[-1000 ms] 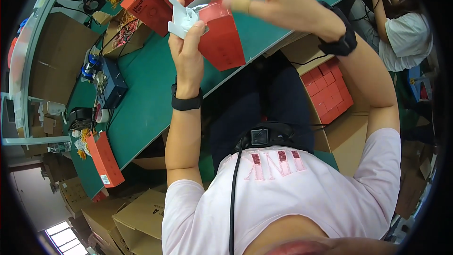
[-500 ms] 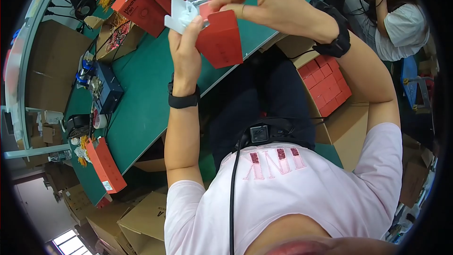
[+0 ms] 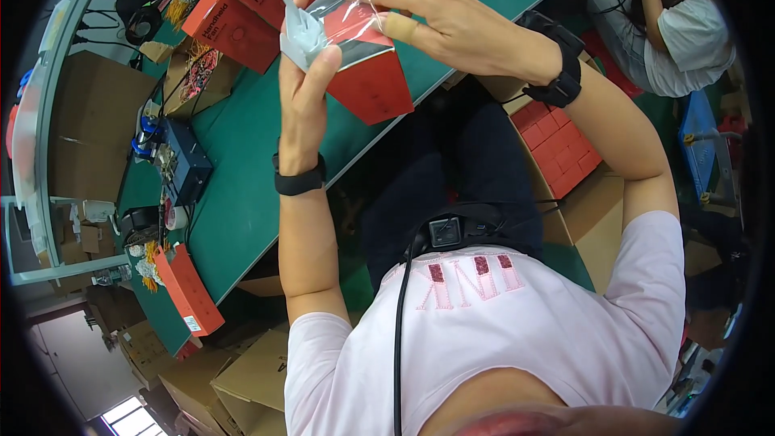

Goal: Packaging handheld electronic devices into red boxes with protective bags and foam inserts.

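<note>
A red cardboard box [image 3: 373, 87] is tilted above the table edge with its top open. My left hand [image 3: 303, 85] is closed round its left side, the thumb on the near face. White flaps and a whitish bundle [image 3: 305, 31] stand up beside the left fingers; what the bundle is, I cannot tell. Shiny clear plastic film [image 3: 349, 12] lies across the opening, with a red surface showing through. My right hand [image 3: 464, 28] bends over the right side of the opening, its fingertips on the film. A tan bandage is wrapped round one right finger.
Several red boxes [image 3: 234, 28] stand at the far side of the green table [image 3: 250, 145]. To the left are an open carton [image 3: 194, 81], a dark blue device [image 3: 184, 153] and another red box [image 3: 190, 291]. A carton of small red boxes [image 3: 557, 145] sits by my right leg. Two people are nearby.
The box has shifted slightly left and down and turned, showing more of its opening. My right fingers have moved down and spread over the film, which shows more widely now.
</note>
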`<state>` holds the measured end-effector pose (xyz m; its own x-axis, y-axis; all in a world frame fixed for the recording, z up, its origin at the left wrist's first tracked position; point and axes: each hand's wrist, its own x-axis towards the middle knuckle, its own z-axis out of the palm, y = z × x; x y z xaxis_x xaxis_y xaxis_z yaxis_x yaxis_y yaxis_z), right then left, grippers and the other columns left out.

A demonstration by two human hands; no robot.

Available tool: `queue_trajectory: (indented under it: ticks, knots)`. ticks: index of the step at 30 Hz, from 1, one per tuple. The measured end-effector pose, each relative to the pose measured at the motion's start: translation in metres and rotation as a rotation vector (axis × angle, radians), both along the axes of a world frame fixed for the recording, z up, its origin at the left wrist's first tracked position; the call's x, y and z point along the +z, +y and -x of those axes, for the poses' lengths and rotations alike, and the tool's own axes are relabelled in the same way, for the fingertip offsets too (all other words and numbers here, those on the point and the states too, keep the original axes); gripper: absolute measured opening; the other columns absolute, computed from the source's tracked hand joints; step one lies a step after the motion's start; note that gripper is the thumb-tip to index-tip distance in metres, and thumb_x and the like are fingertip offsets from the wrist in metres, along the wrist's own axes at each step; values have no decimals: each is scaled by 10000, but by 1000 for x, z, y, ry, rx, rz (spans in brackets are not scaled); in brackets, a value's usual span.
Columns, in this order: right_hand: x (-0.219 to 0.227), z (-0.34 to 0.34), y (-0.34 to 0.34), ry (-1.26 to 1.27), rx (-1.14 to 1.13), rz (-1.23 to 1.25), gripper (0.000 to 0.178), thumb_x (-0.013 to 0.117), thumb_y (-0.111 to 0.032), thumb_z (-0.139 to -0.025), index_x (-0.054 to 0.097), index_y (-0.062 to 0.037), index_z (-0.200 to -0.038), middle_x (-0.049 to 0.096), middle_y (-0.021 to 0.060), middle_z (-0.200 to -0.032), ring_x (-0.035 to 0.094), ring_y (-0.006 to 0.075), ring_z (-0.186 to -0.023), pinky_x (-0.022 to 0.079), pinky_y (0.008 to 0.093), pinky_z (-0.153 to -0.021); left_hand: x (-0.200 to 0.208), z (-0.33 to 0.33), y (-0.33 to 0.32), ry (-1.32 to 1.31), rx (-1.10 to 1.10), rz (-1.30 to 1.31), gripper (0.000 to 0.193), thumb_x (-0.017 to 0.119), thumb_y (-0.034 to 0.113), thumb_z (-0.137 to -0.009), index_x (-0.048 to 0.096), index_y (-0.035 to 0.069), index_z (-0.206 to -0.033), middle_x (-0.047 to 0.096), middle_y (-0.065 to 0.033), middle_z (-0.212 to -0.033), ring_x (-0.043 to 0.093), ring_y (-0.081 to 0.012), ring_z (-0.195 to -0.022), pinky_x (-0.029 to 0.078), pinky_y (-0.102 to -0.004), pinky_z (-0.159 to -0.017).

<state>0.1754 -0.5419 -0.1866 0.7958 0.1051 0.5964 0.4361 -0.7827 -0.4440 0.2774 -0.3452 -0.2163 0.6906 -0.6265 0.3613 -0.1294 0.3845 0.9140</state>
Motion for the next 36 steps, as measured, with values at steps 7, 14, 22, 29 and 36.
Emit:
queue_trajectory:
  ticks: [7,14,22,29,36]
  knots:
    - [34,-5,-5,327,83,-22,490,695,-338,-913,629,47,-1210,649,150,-887,644,254,-811,495,351,-733,17,-8,9,-97,-82,-154,722,693,235,-871,381,5,-1481,561,-77,-1255,548,-137,-1142,434,-297,-985]
    - [16,-9,-11,396,163,-428,488,752,-283,-826,677,78,-1147,665,83,-729,615,129,-662,470,285,-634,5,-3,6,79,-82,2,715,677,219,-875,377,-6,-1484,587,-78,-1255,548,-146,-1162,402,-305,-1012]
    - [9,10,15,281,99,-440,489,790,-206,-860,606,59,-1227,548,25,-764,528,84,-690,447,248,-629,17,4,15,-83,163,36,827,684,101,-898,212,-3,-1569,428,-167,-1492,449,-233,-1362,364,-388,-1109]
    - [3,19,30,188,-21,-442,476,802,-240,-821,642,61,-1154,568,52,-777,534,124,-703,506,297,-722,93,11,27,-1130,513,-541,220,853,140,-742,776,70,-936,715,-73,-966,629,-211,-904,502,-332,-771]
    - [-6,13,49,19,-8,-471,468,794,-273,-806,670,36,-1135,585,76,-806,541,164,-707,497,314,-687,133,19,7,-1291,361,-981,501,785,471,-729,750,-20,-820,697,-150,-709,656,-270,-581,512,-340,-575]
